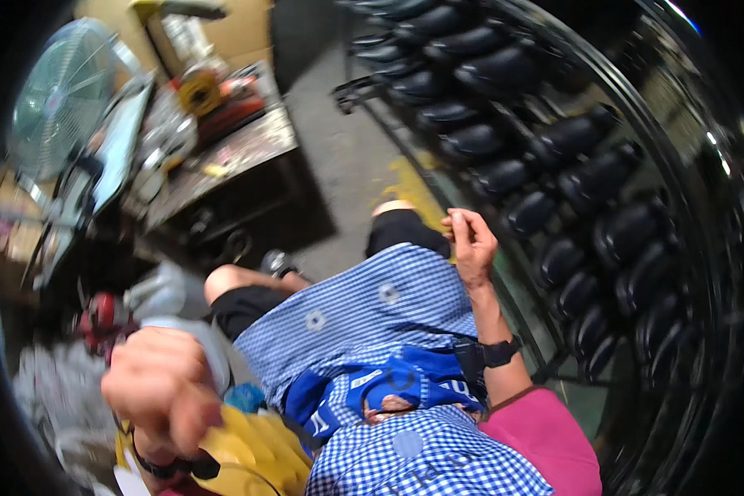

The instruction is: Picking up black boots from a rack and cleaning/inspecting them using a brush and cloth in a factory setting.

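L hand [161, 384] is low left, blurred, fingers curled in a fist around a pale grey, cloth-like piece [192, 335]; can't tell exactly what it is. Just under it sits a yellow crumpled sheet or glove [252, 455], touching the wrist area. R hand [471, 244] is raised by the rack [570, 190], fingers loosely bent, holding nothing visible; black strap on that wrist. The rack fills the right side w/ rows of black shoe-shaped pieces, well over a dozen, too blurred for an exact count. Upper left: one green fan [62, 95], and a cluttered workbench [248, 145] w/ a yellow-and-red item on it.
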